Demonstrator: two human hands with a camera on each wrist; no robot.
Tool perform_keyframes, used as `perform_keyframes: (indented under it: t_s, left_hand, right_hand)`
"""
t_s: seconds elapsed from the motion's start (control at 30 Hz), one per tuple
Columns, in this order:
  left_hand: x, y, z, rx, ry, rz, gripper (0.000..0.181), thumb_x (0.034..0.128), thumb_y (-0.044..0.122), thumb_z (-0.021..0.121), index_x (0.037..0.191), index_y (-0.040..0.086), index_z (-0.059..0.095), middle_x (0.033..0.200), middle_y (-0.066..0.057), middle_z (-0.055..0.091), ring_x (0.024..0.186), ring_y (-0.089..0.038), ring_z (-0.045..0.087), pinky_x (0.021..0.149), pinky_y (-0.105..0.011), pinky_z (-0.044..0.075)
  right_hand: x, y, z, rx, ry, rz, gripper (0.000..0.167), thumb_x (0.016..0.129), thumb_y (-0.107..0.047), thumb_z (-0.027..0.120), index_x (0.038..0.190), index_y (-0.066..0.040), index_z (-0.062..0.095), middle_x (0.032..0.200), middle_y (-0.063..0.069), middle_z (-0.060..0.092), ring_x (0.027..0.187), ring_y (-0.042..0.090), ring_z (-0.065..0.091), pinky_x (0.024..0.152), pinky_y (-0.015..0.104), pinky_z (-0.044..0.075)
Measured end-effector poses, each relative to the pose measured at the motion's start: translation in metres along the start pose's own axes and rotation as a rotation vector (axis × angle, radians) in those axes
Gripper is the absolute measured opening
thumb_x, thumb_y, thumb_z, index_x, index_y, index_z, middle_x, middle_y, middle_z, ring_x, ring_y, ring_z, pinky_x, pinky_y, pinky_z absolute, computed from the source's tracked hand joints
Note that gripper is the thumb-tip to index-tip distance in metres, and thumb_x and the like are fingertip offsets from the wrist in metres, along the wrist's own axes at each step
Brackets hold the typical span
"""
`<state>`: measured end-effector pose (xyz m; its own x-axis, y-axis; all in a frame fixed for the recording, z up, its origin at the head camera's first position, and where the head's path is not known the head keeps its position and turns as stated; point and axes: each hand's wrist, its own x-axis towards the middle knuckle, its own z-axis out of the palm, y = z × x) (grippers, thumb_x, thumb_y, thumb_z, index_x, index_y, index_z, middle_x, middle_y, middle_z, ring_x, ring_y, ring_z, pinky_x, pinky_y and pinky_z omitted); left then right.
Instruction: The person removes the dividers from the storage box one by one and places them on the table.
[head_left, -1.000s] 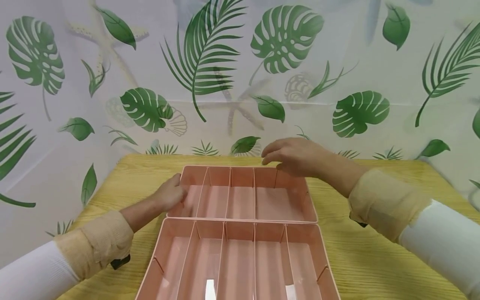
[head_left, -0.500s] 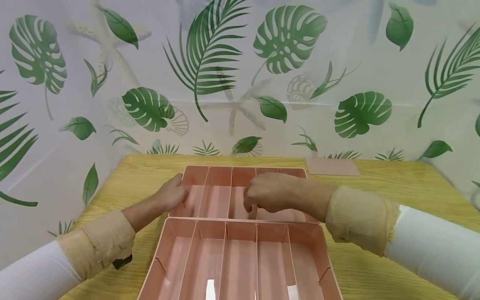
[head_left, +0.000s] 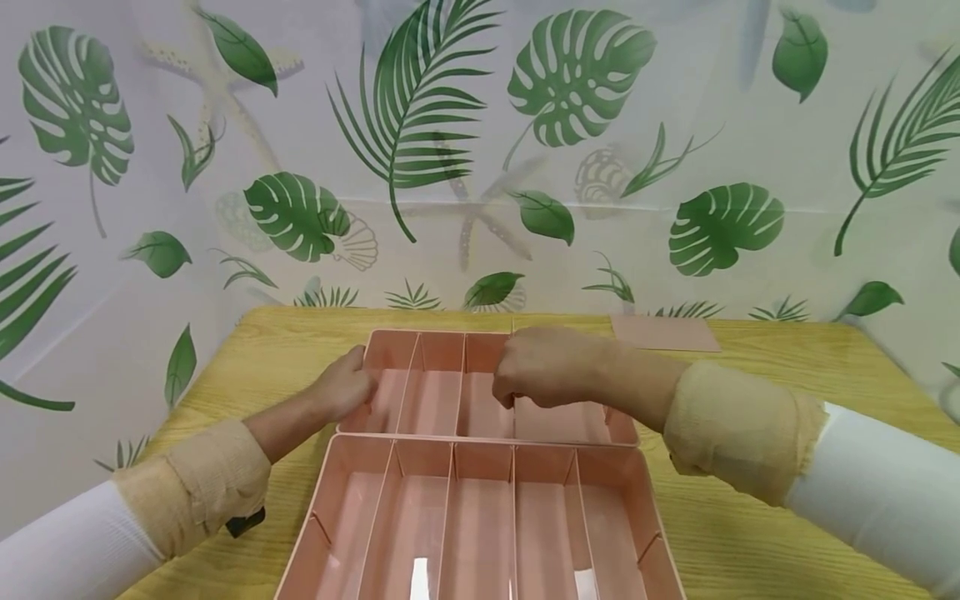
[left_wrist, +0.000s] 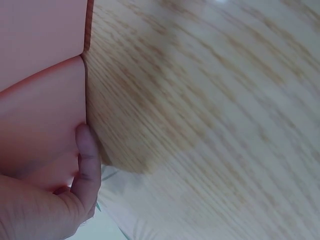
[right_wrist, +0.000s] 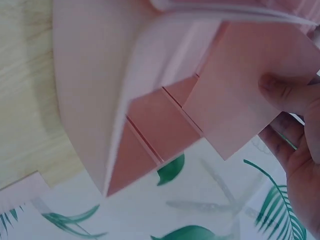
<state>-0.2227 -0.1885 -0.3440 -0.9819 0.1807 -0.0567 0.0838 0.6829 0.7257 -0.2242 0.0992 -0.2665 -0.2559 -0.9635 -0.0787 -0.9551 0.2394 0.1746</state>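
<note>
Two pink divided trays stand one behind the other: the near tray (head_left: 480, 462) and the far tray (head_left: 427, 398). My left hand (head_left: 341, 387) grips the left side wall of the far tray; in the left wrist view its finger (left_wrist: 90, 162) lies along that wall. Over the far tray, my right hand (head_left: 551, 367) pinches a pink divider panel (right_wrist: 240, 90) between thumb and fingers. In the right wrist view the panel is tilted and partly raised out of the tray. From the head its thin edge sticks up above the back rim.
A loose pink panel (head_left: 667, 333) lies flat on the wooden table (head_left: 757, 400) at the back right, beyond the far tray. Leaf-printed cloth (head_left: 465, 150) hangs behind the table and at the sides. Thin dividers split the near tray into several long compartments.
My right hand came from the far tray's back edge down into it, then rose slightly with the divider. The loose panel shows now that my arm has moved off it. My left hand stays put.
</note>
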Motion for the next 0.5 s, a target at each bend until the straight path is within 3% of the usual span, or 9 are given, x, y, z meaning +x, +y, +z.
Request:
perform_keyframes:
  t_s: [0.3,0.5]
  left_hand:
    - [0.000,0.000,0.002,0.009,-0.007,0.006,0.050,0.0720,0.003,0.047,0.120,-0.013,0.046,0.104,-0.026,0.057,0.094,-0.037,0.056,0.081,-0.041,0.048]
    - [0.002,-0.003,0.001,0.008,-0.006,-0.002,0.045,0.0730,0.003,0.046,0.116,-0.012,0.047,0.099,-0.023,0.056,0.093,-0.035,0.054,0.079,-0.038,0.046]
  right_hand:
    - [-0.020,0.016,-0.040,0.078,0.162,0.003,0.026,0.081,0.009,0.066,0.076,-0.015,0.075,0.075,-0.006,0.071,0.072,0.010,0.068,0.069,0.029,0.056]
    - [-0.053,0.039,-0.060,0.013,0.190,0.178,0.021,0.083,0.005,0.071,0.084,-0.015,0.078,0.086,-0.004,0.076,0.084,0.016,0.072,0.077,0.036,0.058]
